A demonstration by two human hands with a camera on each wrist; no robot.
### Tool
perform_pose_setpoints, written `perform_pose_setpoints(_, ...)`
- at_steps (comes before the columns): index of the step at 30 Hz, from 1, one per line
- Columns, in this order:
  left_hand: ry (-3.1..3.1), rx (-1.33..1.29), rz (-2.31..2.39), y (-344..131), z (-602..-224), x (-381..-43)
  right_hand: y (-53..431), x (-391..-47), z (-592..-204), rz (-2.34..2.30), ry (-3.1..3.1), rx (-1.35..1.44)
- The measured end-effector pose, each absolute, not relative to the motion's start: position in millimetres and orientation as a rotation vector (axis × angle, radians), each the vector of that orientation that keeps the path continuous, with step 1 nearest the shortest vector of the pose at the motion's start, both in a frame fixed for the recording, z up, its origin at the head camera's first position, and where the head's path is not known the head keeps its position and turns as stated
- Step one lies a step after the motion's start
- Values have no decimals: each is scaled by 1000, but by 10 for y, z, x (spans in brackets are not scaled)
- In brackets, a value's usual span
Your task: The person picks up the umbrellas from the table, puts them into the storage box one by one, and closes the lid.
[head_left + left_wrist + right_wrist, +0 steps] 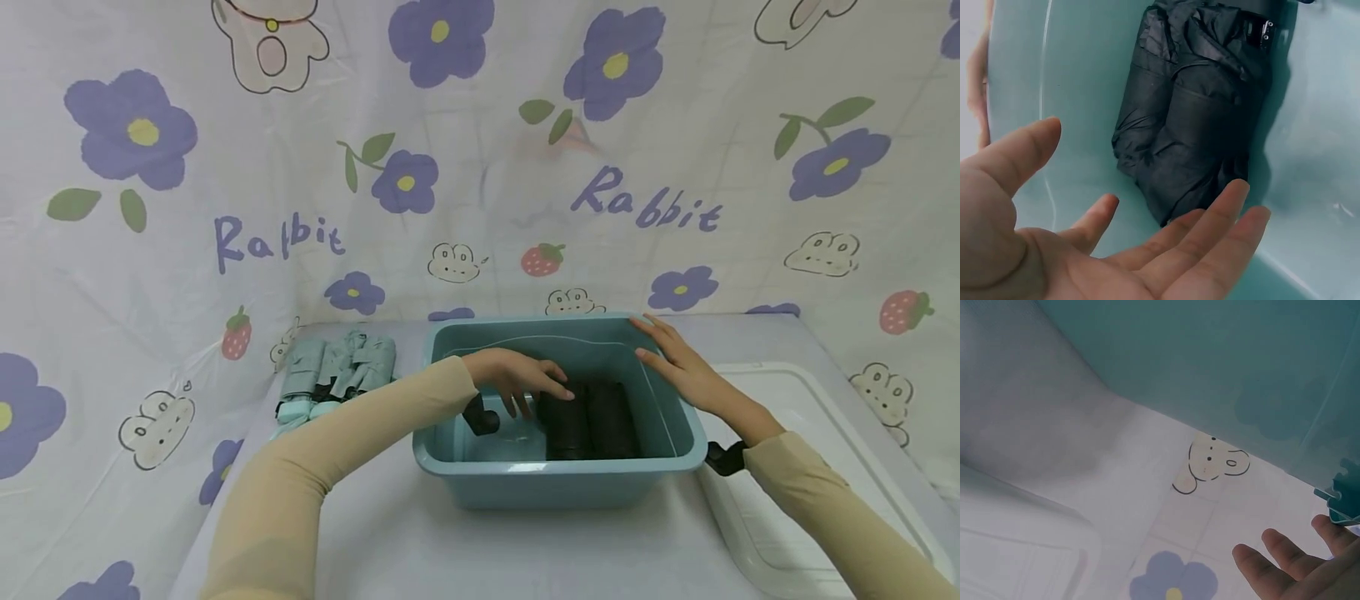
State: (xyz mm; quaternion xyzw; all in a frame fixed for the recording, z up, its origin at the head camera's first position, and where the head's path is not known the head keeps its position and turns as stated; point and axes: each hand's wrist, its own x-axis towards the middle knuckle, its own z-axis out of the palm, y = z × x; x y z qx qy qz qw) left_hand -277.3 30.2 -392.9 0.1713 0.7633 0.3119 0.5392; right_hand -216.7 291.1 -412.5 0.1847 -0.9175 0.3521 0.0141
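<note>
Two black rolled fabric bundles point(1204, 106) lie side by side in the right part of a blue-green plastic bin point(540, 469); the kind of item is not clear. My left hand point(517, 377) hovers inside the bin above them, fingers spread and slightly bent, with nothing in its grasp. In the left wrist view the fingertips are near the bundles' end; contact cannot be told. The right hand point(678, 371) rests with straight fingers on the bin's right rim. Its fingertips point(1247, 553) show beside the bin's outer wall in the right wrist view.
Left of the bin sits a group of pale green rolled bundles point(337, 367) with black straps, partly behind the left forearm. A white lid point(780, 400) lies flat on the table at the right, under the right forearm. A printed curtain point(480, 208) hangs behind.
</note>
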Motion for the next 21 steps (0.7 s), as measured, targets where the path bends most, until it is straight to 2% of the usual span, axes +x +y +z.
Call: perform_pose_setpoints(21,1828,690,766,-37,-3468,-2798,2907,-2174,-4120,1121,-2844,593)
